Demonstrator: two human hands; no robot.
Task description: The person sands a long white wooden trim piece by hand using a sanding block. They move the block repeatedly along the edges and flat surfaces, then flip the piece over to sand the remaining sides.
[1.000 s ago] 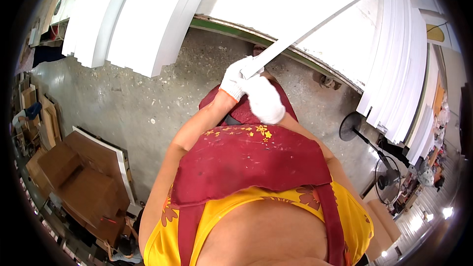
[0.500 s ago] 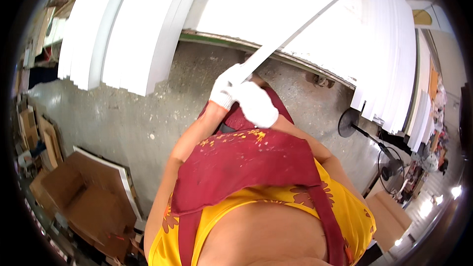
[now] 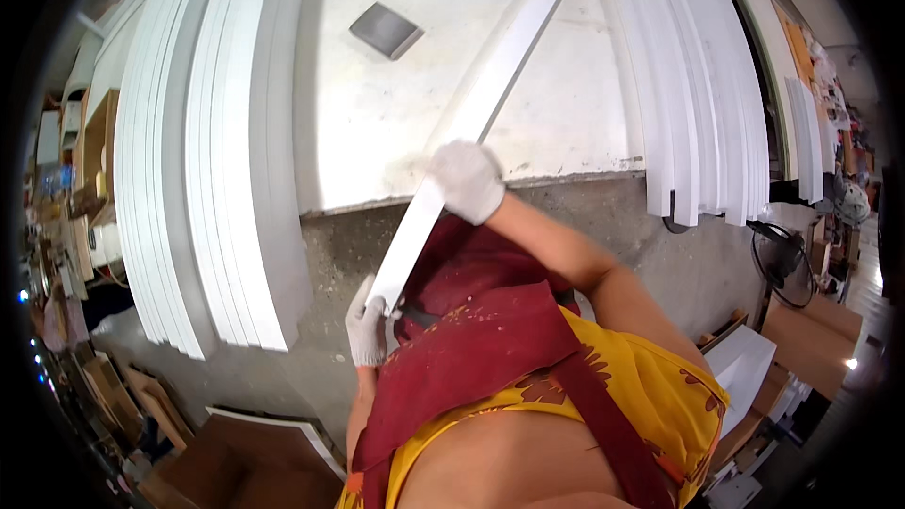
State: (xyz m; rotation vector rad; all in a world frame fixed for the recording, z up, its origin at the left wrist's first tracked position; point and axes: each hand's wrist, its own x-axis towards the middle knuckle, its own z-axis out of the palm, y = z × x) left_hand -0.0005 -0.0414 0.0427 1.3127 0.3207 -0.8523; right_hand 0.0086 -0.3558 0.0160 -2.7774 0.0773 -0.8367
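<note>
A long white strip (image 3: 504,61) lies slantwise over the white worktable (image 3: 377,113), its near end sticking out past the table's front edge toward my body. My left hand (image 3: 366,325), in a white knit glove, grips that near end, with the fingers wrapped round it. Farther up, close to the table edge, my gloved right hand (image 3: 467,181) is closed over the strip's right side. A flat dark grey block (image 3: 386,30) rests on the table, left of the strip.
Stacks of long white strips (image 3: 245,151) stand on the left, and another row (image 3: 702,85) lies along the right; their ends overhang the front edge. An open cardboard box (image 3: 245,457) sits on the floor at lower left. A black cable (image 3: 782,264) loops at the right.
My hands have moved apart: the left has drawn back toward my body with the near end, while the right is farther up the strip. My view has shifted, showing more tabletop.
</note>
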